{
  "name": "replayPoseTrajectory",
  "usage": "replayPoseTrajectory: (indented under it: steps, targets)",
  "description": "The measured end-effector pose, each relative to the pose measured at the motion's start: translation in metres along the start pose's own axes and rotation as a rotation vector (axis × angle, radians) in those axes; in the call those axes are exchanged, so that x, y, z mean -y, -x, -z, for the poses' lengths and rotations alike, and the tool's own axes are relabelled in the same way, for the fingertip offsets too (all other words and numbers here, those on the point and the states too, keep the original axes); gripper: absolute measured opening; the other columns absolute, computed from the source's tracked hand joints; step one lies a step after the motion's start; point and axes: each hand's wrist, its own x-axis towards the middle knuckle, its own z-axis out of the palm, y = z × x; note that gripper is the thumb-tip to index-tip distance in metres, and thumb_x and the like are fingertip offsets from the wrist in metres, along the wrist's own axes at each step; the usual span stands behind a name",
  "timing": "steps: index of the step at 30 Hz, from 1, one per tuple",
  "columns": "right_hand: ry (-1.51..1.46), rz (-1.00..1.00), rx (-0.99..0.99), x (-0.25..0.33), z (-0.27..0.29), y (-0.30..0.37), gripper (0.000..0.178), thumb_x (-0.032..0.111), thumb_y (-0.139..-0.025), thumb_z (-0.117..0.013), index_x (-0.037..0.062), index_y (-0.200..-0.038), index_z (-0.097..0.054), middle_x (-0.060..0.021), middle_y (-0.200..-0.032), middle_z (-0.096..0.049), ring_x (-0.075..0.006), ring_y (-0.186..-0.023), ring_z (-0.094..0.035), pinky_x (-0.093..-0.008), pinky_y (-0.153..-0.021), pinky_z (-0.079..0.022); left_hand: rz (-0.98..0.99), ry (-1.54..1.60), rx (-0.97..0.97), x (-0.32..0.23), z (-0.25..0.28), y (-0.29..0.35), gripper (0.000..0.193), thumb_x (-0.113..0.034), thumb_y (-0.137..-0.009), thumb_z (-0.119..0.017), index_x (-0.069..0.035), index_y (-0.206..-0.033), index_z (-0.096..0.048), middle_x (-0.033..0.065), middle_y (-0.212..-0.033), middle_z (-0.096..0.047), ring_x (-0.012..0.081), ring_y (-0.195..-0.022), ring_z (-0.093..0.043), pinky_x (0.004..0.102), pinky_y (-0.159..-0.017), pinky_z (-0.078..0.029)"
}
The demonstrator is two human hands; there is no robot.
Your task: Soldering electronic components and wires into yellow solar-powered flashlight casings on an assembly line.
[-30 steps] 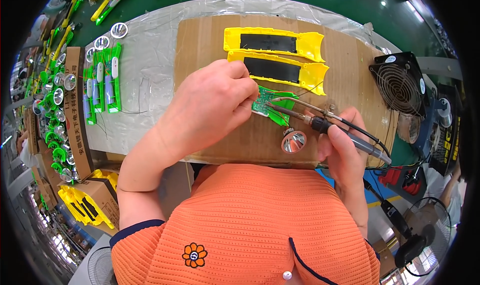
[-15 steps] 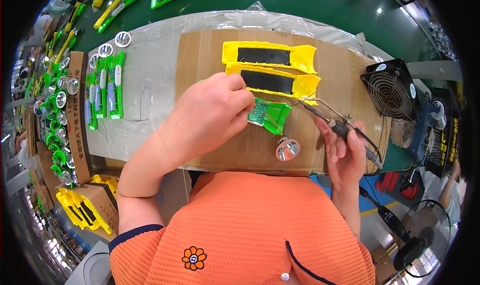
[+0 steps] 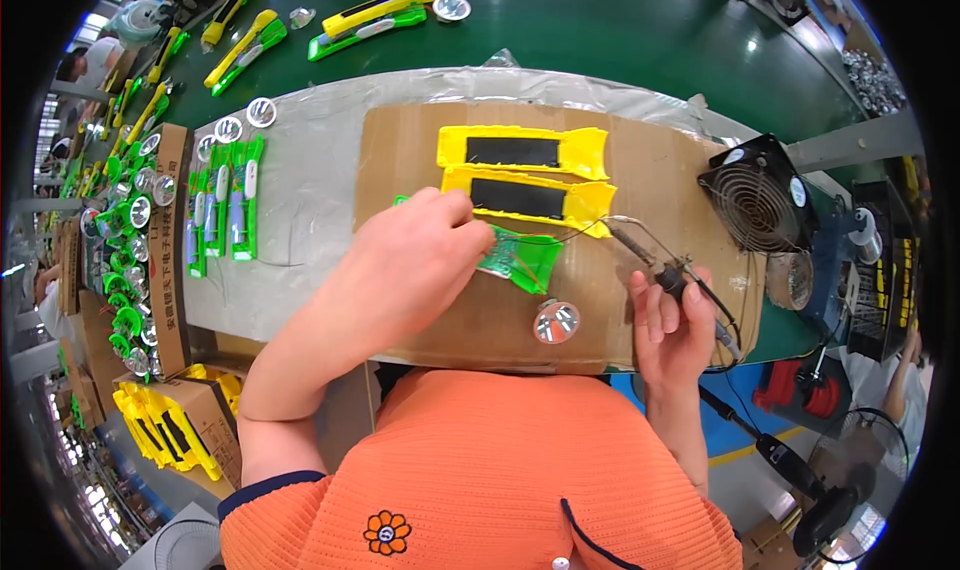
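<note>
A green plastic flashlight housing [image 3: 540,262] with a circuit board lies on the cardboard, partly covered by my left hand [image 3: 425,250]. That hand's fingers are pinched together over the board's left end; what is between them is hidden. A silver reflector cup [image 3: 556,323], wired to the housing, rests just below it. My right hand [image 3: 675,325] holds a soldering iron [image 3: 668,280] by its dark grip, its tip end pointing up and left. Two yellow housing halves [image 3: 522,152] with black panels lie behind the green one, and thin wires run from the nearer half.
A black cooling fan [image 3: 757,192] stands at the right beside a tape roll [image 3: 790,278]. Several green housings with batteries [image 3: 238,205] lie at the left, next to a cardboard box [image 3: 170,260]. Yellow-green flashlights [image 3: 375,20] lie on the green bench behind.
The whole scene sits lower in the picture as the view has shifted. My left hand stays pinched over the board; my right hand still holds the iron, little changed.
</note>
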Motion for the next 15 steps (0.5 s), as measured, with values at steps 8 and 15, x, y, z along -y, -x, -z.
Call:
replayPoseTrajectory:
  steps: [8,15]
  targets:
    - [-0.027,0.051,-0.042,0.006,-0.004,0.007,0.008,0.013,-0.098,-0.054,0.0117,-0.098,-0.046,-0.0014,-0.058,-0.044,-0.0149,-0.05,-0.048,-0.0431,-0.101,-0.05,-0.115,-0.178,-0.128,-0.046,-0.036,-0.041,0.022,-0.018,-0.08,-0.071,-0.008,-0.099,-0.066,0.0035,-0.095,-0.064,0.0244,-0.091,-0.059,0.0371,-0.083,-0.046]
    - [0.051,0.119,0.02,0.016,-0.006,-0.007,0.01,0.012,-0.097,-0.053,0.008,-0.096,-0.044,-0.0024,-0.06,-0.045,-0.0138,-0.051,-0.048,-0.0413,-0.099,-0.05,-0.104,0.0,-0.307,-0.046,-0.029,-0.04,0.018,-0.008,-0.079,-0.072,-0.009,-0.096,-0.069,0.0048,-0.091,-0.068,0.0242,-0.094,-0.061,0.0363,-0.084,-0.047]
